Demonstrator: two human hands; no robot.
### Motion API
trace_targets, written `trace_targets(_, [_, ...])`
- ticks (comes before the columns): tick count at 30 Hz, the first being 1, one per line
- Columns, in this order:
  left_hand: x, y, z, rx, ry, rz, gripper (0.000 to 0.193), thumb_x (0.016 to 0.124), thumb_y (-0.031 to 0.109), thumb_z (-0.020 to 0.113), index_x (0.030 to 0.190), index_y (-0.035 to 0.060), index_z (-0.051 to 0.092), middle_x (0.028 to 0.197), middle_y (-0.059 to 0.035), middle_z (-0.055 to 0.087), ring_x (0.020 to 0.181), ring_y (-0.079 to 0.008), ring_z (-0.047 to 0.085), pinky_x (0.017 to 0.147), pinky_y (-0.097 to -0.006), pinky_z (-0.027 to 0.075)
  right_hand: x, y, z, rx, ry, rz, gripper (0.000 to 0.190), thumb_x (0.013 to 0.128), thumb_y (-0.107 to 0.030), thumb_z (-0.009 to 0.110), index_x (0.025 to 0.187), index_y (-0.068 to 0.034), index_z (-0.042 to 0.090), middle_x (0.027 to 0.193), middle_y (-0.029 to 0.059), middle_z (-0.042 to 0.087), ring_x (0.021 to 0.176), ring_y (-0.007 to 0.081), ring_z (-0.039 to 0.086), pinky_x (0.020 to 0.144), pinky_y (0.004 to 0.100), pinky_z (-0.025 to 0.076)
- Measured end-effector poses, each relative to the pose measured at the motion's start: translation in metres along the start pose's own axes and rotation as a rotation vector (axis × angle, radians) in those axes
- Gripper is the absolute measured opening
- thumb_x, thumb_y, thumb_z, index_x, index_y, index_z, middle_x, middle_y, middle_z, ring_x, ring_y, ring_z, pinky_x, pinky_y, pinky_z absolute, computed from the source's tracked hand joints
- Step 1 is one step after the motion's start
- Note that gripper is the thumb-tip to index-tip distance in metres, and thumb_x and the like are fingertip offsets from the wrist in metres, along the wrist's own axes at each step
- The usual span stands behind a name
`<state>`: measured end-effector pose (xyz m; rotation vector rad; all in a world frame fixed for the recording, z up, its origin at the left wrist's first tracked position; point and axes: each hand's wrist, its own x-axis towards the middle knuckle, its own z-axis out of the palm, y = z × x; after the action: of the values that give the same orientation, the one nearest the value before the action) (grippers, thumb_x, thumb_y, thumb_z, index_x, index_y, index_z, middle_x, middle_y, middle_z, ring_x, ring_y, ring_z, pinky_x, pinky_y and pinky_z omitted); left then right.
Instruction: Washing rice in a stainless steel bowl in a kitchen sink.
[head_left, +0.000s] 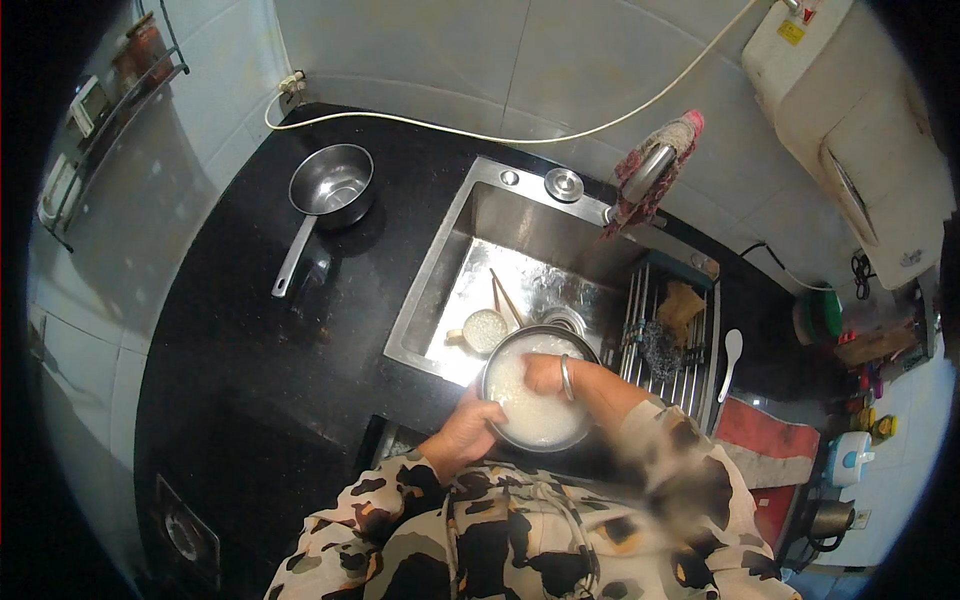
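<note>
My left hand (469, 429) grips the near left rim of a round metal pot (491, 420), thumb over the edge. White rice in cloudy water (544, 420) fills much of it. Inside the pot, my right hand (546, 375) reaches into the rice, a silver bangle (567, 376) at its wrist; the fingertips are hidden. The pot overlaps the near edge of a stainless steel sink (442, 259). Just beyond it, a light mug (484, 331) with pale contents stands on the sink floor, beside a pair of chopsticks (508, 296). Part of the drain (562, 319) shows behind the pot.
A saucepan (331, 184) rests on the black countertop (255, 360) at left. At the sink's right, a roll-up rack (637, 322) holds a steel scrubber (661, 351). A cloth wraps the faucet (651, 176). Farther right lie a white spoon (730, 360) and red cloth (772, 431).
</note>
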<state>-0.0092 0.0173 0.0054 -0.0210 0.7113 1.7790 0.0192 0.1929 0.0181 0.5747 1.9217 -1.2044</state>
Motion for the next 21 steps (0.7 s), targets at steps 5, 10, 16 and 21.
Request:
trace_targets(5, [0.001,0.0,0.008,-0.003,-0.057,-0.008,0.085,0.053,-0.006,0.044,0.135,0.0068,0.028,0.125,-0.0138,0.044,0.119,-0.0282,0.044,0.102,-0.0409,0.035,-0.019,0.011,0.003,0.187,0.109,-0.106,0.038,0.071,0.008,0.044,0.107,0.003,0.055,0.085,0.0168,0.064,0.081,0.0263,0.063,0.062,0.0395,0.051])
trace_targets(10, [-0.006,0.005,0.002,-0.031,-0.018,-0.009,0.085,0.053,-0.007,0.044,0.135,0.0071,0.028,0.123,-0.0139,0.045,0.117,-0.0282,0.045,0.102,-0.0409,0.036,-0.051,0.006,0.0,-0.095,0.147,-0.479,0.036,0.069,0.006,0.052,0.104,-0.002,0.058,0.086,0.0154,0.064,0.082,0.024,0.062,0.073,0.0343,0.048])
trace_targets(16, [-0.007,0.005,0.0,-0.031,-0.006,-0.008,0.086,0.053,-0.007,0.044,0.136,0.0071,0.026,0.126,-0.0157,0.043,0.119,-0.0295,0.044,0.102,-0.0415,0.036,-0.069,0.014,0.006,-0.161,-0.079,-0.422,0.052,0.067,0.01,0.045,0.117,-0.002,0.055,0.098,0.0206,0.063,0.09,0.026,0.06,0.082,0.0313,0.045])
trace_targets(21, [-0.006,0.004,0.005,-0.026,-0.022,0.009,0.086,0.053,-0.007,0.044,0.136,0.0059,0.024,0.127,-0.0168,0.042,0.12,-0.0302,0.043,0.101,-0.0414,0.036,-0.049,0.03,0.027,-0.179,-0.209,-0.382,0.05,0.071,0.008,0.041,0.118,-0.001,0.053,0.102,0.0232,0.061,0.093,0.0295,0.059,0.083,0.0327,0.044])
